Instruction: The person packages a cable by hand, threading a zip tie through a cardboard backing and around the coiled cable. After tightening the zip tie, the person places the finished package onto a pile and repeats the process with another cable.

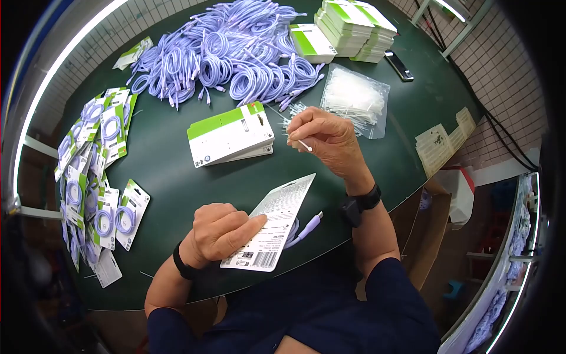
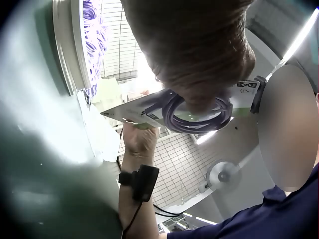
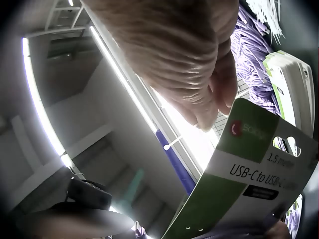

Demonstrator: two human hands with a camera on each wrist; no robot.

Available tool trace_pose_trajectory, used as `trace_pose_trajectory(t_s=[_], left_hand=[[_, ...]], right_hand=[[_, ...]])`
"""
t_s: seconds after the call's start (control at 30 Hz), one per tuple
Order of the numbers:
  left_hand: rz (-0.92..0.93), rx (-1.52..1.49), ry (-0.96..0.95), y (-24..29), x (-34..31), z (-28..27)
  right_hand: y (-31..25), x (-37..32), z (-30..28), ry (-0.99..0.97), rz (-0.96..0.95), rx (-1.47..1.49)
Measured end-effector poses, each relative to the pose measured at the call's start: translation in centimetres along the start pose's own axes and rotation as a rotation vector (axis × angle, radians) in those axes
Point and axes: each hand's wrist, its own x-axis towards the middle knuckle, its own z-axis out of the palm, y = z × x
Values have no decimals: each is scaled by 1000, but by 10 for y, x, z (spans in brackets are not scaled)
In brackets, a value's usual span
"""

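Observation:
My left hand (image 1: pixel 221 233) grips a printed packaging card (image 1: pixel 283 206) near the table's front edge, thumb on its barcode side. Behind the card lies a coiled lilac USB cable (image 2: pixel 175 119), held against its front by the fingers; one plug (image 1: pixel 319 216) sticks out to the right. Up and to the right, my right hand (image 1: pixel 330 141) pinches a thin white cable tie (image 1: pixel 305 145) between thumb and fingertips. In the right wrist view the tie's small head (image 3: pixel 167 147) shows beside the card's green and white front (image 3: pixel 239 174).
Stacked blank cards (image 1: pixel 233 134) lie ahead, below a large heap of lilac cables (image 1: pixel 236 53). A bag of white cable ties (image 1: pixel 354 97), card stacks (image 1: pixel 354 29) and a phone (image 1: pixel 399 65) are at back right. Finished-looking carded cables (image 1: pixel 106 218) pile along the left edge.

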Motion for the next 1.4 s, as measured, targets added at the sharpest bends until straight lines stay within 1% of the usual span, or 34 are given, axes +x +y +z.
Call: trace_pose_trajectory(t_s=[0.03, 0.1, 0.2, 0.3, 0.33, 0.4, 0.43, 0.47, 0.5, 0.53, 0.57, 0.6, 0.63, 0.7, 0.77, 0.8, 0.93, 1.1, 1.23, 1.33, 1.4], left_hand=[[28, 6, -13, 0, -2, 1], [88, 16, -34, 1, -7, 2], [111, 27, -44, 0, -13, 6], [125, 41, -66, -2, -16, 3], [124, 42, -85, -2, -17, 1], [110, 50, -95, -2, -15, -1], [133, 62, -95, -3, -16, -3], [148, 73, -97, -3, -16, -4], [157, 82, -101, -1, -16, -5], [118, 79, -100, -1, -16, -4], [139, 77, -65, 0, -15, 0], [163, 78, -39, 1, -14, 2], [200, 88, -17, 0, -15, 2], [170, 91, -52, 4, -20, 1], [182, 91, -65, 5, -21, 2], [173, 86, -72, 5, -22, 2], [187, 84, -69, 5, -22, 3], [190, 80, -85, 4, -23, 3], [188, 72, -68, 3, -23, 5], [185, 69, -67, 4, -23, 4], [184, 72, -65, 4, -23, 4]], right_hand=[[0, -1, 1, -55, -42, -37], [-4, -2, 6, -79, -52, -65], [-10, 0, 12, -140, -100, -136], [-18, -2, 17, -132, 222, 67], [-19, -1, 18, -144, 222, 65], [-20, 3, 21, -182, 11, -138], [-20, 3, 22, -201, -91, -232], [-21, 2, 24, -218, -78, -221], [-25, 1, 27, -185, -77, -182], [-30, -1, 30, -152, -68, -139], [-34, -5, 34, -116, -48, -90], [-41, -9, 39, -126, -14, -59], [-49, -6, 42, -142, -37, -62], [-56, -5, 52, -150, -47, -39], [-62, -6, 57, -223, -120, -75], [-62, -7, 58, -259, -157, -100], [-60, -10, 61, -286, -137, -41], [-59, -10, 64, -267, -114, -52], [-55, -10, 65, -241, -142, -95], [-55, -12, 70, -248, -91, -107], [-53, -12, 70, -256, -90, -108]])
